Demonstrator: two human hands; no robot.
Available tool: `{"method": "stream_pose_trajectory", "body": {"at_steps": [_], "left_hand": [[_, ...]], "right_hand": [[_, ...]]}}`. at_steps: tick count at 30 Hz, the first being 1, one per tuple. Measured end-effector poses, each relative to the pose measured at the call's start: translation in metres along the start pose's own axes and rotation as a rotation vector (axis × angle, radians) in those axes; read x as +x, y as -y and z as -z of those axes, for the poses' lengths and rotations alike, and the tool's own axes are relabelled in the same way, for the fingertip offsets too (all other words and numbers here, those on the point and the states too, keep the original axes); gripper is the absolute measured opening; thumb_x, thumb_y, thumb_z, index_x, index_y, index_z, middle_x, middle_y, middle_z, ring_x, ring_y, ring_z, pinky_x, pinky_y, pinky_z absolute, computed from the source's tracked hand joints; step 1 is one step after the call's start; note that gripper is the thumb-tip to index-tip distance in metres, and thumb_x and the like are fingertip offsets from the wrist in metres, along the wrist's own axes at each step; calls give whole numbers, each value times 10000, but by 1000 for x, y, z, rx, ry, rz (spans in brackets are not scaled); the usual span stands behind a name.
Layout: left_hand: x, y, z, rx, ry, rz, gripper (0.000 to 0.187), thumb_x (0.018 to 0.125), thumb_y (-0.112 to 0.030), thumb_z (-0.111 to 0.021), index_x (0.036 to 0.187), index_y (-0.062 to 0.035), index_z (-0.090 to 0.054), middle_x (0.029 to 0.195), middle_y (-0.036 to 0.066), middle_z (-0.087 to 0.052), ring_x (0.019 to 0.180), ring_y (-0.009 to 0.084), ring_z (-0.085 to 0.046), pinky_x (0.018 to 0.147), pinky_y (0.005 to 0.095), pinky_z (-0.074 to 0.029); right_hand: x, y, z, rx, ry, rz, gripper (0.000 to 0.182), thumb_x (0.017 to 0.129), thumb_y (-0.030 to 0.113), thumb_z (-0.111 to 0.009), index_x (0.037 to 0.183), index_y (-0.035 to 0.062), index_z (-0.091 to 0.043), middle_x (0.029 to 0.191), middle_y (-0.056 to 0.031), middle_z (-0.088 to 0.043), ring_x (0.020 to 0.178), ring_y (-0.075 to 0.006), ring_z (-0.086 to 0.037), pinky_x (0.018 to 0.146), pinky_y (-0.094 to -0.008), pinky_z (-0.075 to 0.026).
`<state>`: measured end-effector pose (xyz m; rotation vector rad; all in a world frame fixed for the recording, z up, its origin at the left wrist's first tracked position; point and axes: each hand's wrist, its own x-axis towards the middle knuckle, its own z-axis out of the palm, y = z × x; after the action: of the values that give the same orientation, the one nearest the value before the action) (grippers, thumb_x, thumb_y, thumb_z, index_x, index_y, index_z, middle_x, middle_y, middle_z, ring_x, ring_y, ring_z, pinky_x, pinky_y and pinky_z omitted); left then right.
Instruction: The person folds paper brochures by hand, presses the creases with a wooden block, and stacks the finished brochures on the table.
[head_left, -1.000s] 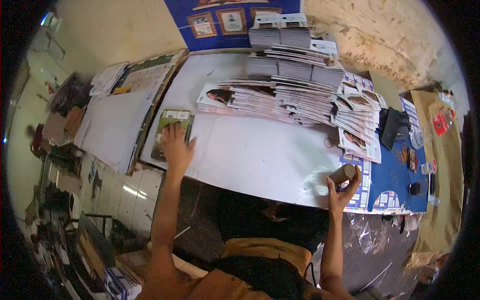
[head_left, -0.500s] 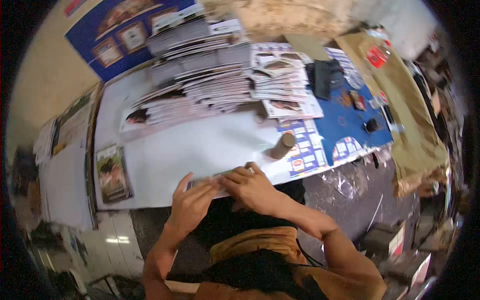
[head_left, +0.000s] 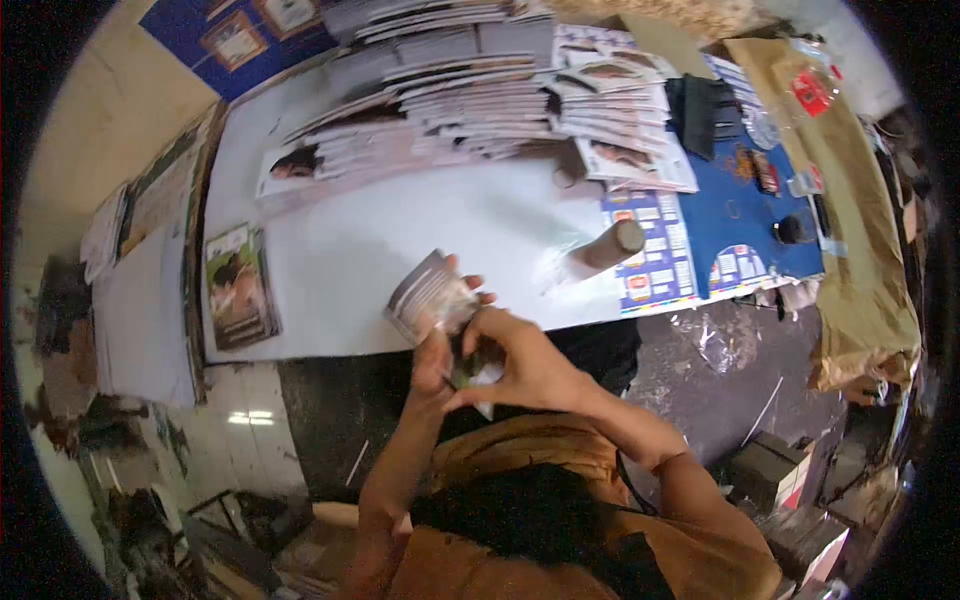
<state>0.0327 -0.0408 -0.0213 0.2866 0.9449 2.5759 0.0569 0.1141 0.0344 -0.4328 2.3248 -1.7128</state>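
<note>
A small printed booklet [head_left: 418, 292], with lines of text on its upper face, is held tilted above the table's front edge. My left hand [head_left: 432, 362] is closed on it, thumb in front and fingertips showing past its right side. Over its lower end curls my right hand [head_left: 528, 362], also closed on it. Between my palms, a green and white part is visible, mostly covered by the fingers. To the left lies a small pile of picture-covered booklets [head_left: 238, 285]. A brown cylinder [head_left: 615, 243] stands to the right of my hands.
Large stacks of booklets [head_left: 470, 115] fill the back of the white table [head_left: 370, 225]. On the blue sheet [head_left: 725, 215] at right are a dark glass [head_left: 795, 228] and a black object [head_left: 700, 115]. Brown paper [head_left: 865, 290] drapes the right side, with a red-labelled bottle [head_left: 812, 92] on it.
Both hands have lifted the booklet from lying low at the table edge to a tilted, raised position, so its text face shows. The camera view has shifted, moving the table upward.
</note>
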Motion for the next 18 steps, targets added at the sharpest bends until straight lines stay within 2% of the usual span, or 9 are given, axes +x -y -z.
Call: {"method": "stream_pose_trajectory", "body": {"at_steps": [1,3,6,8,11,12,15,16,18], "left_hand": [[1,2,-5,22,-12,-10,960,922,-575,-595,1571,-48,-123,1428,188,-444,1272,324,-507,1088,538,-428],[2,3,-6,50,-108,35,1017,884,-634,-611,1566,-41,-143,1427,198,-442,1274,334,-504,1077,524,-441],[0,6,3,-15,-13,-34,1012,885,-642,-597,1563,-35,-156,1432,209,-435,1288,349,-491,1072,518,-448],[-1,4,1,20,-77,-17,1018,883,-655,-589,1563,-35,-155,1436,214,-430,1288,356,-490,1060,515,-459],[-1,2,-4,63,-163,-15,1022,882,-677,-571,1562,-36,-156,1440,221,-426,1282,361,-496,1046,513,-473],[-1,2,-5,75,-191,-18,1023,882,-684,-563,1562,-36,-157,1441,222,-425,1279,361,-499,1041,512,-478],[-1,-1,-5,89,-179,-35,1069,846,-734,-568,1563,-48,-169,1459,220,-415,1268,362,-508,1039,518,-480],[2,-10,-12,106,-265,91,1115,807,-792,-555,1564,-61,-185,1483,215,-403,1255,368,-512,1045,519,-468],[-1,-4,2,10,-141,-38,1143,778,-823,-554,1559,-64,-207,1493,205,-401,1243,380,-516,1037,523,-469]], "right_hand": [[3,-4,-1,7,14,-56,534,663,346,-920,927,30,-580,850,-113,-624,804,-274,-625,751,-381,-503],[5,-8,-1,65,-4,-28,482,687,293,-910,925,19,-593,843,-114,-636,770,-256,-623,736,-366,-503],[6,-12,3,198,17,-51,404,727,217,-885,950,2,-626,871,-126,-660,772,-237,-631,736,-347,-506],[6,-12,3,272,21,-57,272,804,143,-818,971,-18,-677,881,-130,-693,799,-210,-649,758,-336,-515],[8,-16,9,117,71,2,192,851,101,-764,988,-19,-705,849,-121,-718,783,-198,-658,743,-341,-522],[3,-11,8,116,-54,-70,138,886,74,-718,987,-19,-730,797,-109,-727,736,-142,-635,705,-336,-518],[1,-15,10,288,-55,-221,143,891,78,-719,993,-19,-742,767,-95,-722,705,-89,-593,669,-313,-506],[1,-19,8,315,-97,-202,127,889,78,-724,967,-18,-750,735,-66,-707,692,-50,-550,641,-274,-489],[0,-19,8,356,-134,-192,114,891,78,-725,930,-26,-750,723,-44,-694,687,-45,-542,621,-257,-475]]}}
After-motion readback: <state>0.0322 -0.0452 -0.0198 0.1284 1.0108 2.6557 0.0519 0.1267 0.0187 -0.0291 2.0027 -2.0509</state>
